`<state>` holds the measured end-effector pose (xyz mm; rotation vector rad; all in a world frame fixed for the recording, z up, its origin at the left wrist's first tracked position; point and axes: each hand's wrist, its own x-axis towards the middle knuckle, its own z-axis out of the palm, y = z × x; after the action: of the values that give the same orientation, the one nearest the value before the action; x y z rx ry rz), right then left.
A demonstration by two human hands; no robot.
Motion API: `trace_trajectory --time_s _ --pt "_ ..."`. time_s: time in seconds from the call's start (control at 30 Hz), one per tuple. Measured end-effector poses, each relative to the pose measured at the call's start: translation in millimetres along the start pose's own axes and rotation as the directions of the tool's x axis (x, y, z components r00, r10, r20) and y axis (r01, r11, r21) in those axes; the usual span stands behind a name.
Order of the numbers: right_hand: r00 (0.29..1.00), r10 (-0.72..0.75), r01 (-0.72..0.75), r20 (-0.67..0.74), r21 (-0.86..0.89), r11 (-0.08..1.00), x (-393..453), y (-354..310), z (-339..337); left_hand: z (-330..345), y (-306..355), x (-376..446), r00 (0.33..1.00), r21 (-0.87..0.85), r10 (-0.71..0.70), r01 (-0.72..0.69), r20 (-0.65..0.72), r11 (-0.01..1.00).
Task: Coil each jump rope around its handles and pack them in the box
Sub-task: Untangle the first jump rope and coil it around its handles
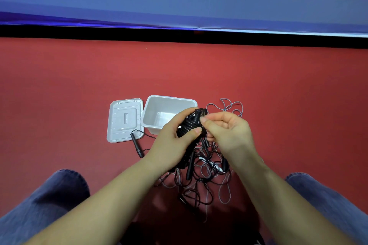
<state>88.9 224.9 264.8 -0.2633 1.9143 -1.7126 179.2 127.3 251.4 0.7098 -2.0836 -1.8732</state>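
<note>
My left hand (175, 139) grips a black jump rope (191, 123) wound in a coil around its handles, held just above the near right corner of the open white box (159, 105). My right hand (225, 131) pinches the rope's black cord at the right side of the coil. Nothing shows inside the box where I can see into it. On the red floor below my hands lies a tangle of loose ropes (207, 177) with black and grey cords and a black handle. Another black handle (137, 144) rests by the lid.
The box's white lid (124, 120) lies flat to the left of the box. A thin grey cord (229, 106) loops on the floor to the right of the box. My knees in blue jeans (51, 197) frame the lower corners. A blue banner wall stands beyond the floor.
</note>
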Motion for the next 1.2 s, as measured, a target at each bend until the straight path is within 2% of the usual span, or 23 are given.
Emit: trace_trajectory --time_s 0.07,0.13,0.27,0.37,0.47,0.7,0.87,0.97,1.1,1.2 --pt "0.997 -0.074 0.072 -0.033 -0.06 0.996 -2.7 1.1 1.4 1.4 0.5 0.1 1.0 0.007 0.007 -0.007 -0.002 1.0" --pt "0.995 -0.081 0.078 -0.053 -0.063 0.995 -3.2 3.1 2.3 2.4 1.2 0.5 1.0 0.031 0.014 -0.014 -0.002 0.999" --pt "0.992 0.119 -0.117 -0.029 0.05 0.992 2.8 3.1 3.5 3.1 -0.5 0.0 1.0 0.067 0.012 -0.012 -0.002 0.998" --pt "0.951 0.293 -0.307 0.1 0.167 0.937 7.5 -1.1 -1.4 1.3 -2.9 -0.6 1.0 0.065 -0.003 0.003 -0.002 0.998" --pt "0.912 0.355 -0.395 0.207 0.205 0.896 10.3 -1.4 -6.8 -0.7 -2.9 0.3 1.0 0.048 -0.015 0.014 0.016 0.999" --pt "0.951 0.295 -0.303 0.09 0.097 0.948 8.6 1.9 -4.5 2.4 -4.3 -1.4 0.996 0.066 0.001 -0.007 0.085 0.998" --pt "0.995 0.091 -0.089 -0.028 0.07 0.994 0.7 7.3 3.0 -0.6 -3.9 3.2 0.999 -0.046 -0.032 0.034 0.035 0.998" --pt "1.0 0.014 -0.014 -0.004 0.062 0.998 -1.8 7.9 3.5 -2.8 -3.8 5.8 0.997 -0.113 -0.076 0.078 0.019 0.991" --pt "0.999 -0.028 0.027 -0.043 -0.01 1.0 -2.0 6.7 3.5 -3.2 -2.8 3.4 0.996 -0.145 -0.064 0.072 0.055 0.987" --pt "0.996 0.013 -0.009 -0.086 0.058 0.998 -0.2 7.4 3.4 -1.2 0.5 -0.3 0.996 -0.126 -0.018 0.029 0.087 0.992"
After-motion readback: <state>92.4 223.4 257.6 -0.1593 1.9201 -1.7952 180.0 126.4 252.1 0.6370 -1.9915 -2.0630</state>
